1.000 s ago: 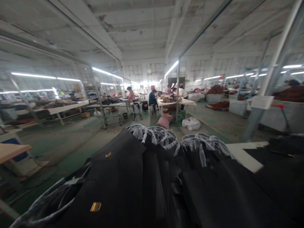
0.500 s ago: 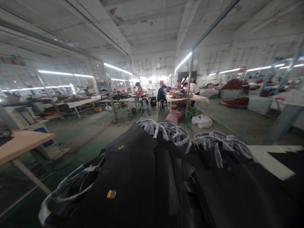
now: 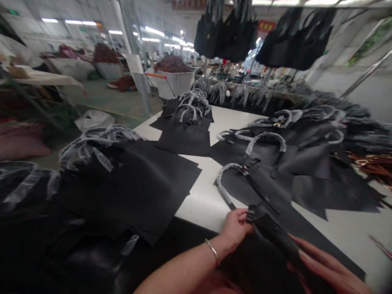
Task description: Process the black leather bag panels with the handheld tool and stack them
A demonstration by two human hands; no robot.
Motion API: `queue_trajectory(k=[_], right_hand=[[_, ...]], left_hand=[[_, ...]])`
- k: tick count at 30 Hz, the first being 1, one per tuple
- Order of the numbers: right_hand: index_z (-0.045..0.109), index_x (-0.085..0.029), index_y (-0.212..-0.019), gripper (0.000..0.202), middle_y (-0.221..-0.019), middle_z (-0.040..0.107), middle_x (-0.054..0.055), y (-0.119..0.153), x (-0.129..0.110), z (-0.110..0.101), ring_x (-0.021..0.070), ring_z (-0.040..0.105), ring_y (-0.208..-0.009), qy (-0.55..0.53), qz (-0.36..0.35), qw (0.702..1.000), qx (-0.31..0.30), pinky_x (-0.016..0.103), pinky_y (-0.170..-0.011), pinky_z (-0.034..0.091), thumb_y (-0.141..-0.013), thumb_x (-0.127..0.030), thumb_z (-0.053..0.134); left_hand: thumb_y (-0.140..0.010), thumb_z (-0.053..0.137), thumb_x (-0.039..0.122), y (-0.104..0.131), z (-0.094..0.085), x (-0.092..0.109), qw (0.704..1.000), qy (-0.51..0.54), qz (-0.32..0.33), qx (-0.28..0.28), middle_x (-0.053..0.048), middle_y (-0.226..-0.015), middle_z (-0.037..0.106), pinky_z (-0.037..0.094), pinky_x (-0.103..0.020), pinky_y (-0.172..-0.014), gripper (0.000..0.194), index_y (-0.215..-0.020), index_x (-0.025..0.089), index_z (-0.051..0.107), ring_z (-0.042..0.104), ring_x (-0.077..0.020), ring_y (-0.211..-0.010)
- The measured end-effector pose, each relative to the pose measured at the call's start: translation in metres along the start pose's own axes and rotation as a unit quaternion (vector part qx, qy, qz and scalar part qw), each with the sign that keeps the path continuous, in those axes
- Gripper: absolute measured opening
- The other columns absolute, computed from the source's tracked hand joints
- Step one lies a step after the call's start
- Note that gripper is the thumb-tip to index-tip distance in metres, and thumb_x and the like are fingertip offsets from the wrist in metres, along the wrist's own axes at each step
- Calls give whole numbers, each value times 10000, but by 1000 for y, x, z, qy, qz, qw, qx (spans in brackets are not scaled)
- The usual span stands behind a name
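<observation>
My left hand, with a bracelet at its wrist, is closed around the narrow end of a folded black leather bag piece. The lower part of this piece lies in my right hand, fingers along one side; its far end is cut off by the frame. Just beyond my left fingertips is a plastic-wrapped bag handle with a gold buckle, resting on a flat black bag panel.
A white table carries stacked black panels with wrapped handles on the left and more pieces on the right. Black bags hang overhead at the back. Scissors appear to lie at the right edge.
My view has swung right and down from the workshop aisle to the table. Both hands, out of sight before, now show with the black leather bag piece between them.
</observation>
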State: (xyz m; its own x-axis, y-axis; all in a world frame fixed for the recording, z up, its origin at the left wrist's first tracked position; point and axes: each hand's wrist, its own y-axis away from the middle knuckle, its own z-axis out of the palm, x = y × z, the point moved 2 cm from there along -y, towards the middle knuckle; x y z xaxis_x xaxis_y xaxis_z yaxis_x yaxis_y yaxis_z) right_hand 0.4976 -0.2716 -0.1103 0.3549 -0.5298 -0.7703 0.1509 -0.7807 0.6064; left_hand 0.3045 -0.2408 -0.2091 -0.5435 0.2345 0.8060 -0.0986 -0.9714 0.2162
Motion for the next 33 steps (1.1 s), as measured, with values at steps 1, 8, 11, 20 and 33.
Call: queue_trajectory(k=[1,8,11,20,33], right_hand=[[366,-201,-1410,862,-716,709,48,-1,-2,4,154,589,-445,-18,5,1000,-5,235,-394,455,-703,-586,677],[390,-177,-1385,836,-772,719,66,-11,-27,18,171,609,-506,-45,-13,999,-10,246,-440,492,-697,-538,700],[373,-206,-1393,838,-758,717,54,-12,-19,12,166,601,-485,-48,-4,999,-21,239,-413,476,-699,-549,693],[371,-179,-1369,836,-721,688,22,-19,-26,-2,155,589,-491,-91,-71,993,38,237,-421,476,-690,-539,699],[325,-215,-1399,795,-747,686,26,1,24,-53,181,622,-526,-134,-23,986,98,260,-442,504,-752,-548,645]], left_hand=[[-584,656,61,2,-2,3,1000,7,11,-11,-33,-829,693,435,-206,-624,446,-1025,122,641,612,-138,-720],[-581,640,93,2,-7,7,998,-57,28,-21,-40,-875,699,444,-227,-637,479,-1055,158,667,627,-172,-775],[-603,625,98,-2,-7,-2,996,-86,23,-7,-39,-876,698,451,-230,-629,491,-1089,162,642,628,-171,-761],[-721,495,64,-6,-5,40,824,-534,181,63,-132,-1293,518,362,-421,-1046,589,-1305,134,455,467,-280,-1191],[-721,729,281,-130,63,36,626,-753,140,-145,-135,-1155,533,422,-363,-982,382,-1036,112,596,463,-273,-1118]])
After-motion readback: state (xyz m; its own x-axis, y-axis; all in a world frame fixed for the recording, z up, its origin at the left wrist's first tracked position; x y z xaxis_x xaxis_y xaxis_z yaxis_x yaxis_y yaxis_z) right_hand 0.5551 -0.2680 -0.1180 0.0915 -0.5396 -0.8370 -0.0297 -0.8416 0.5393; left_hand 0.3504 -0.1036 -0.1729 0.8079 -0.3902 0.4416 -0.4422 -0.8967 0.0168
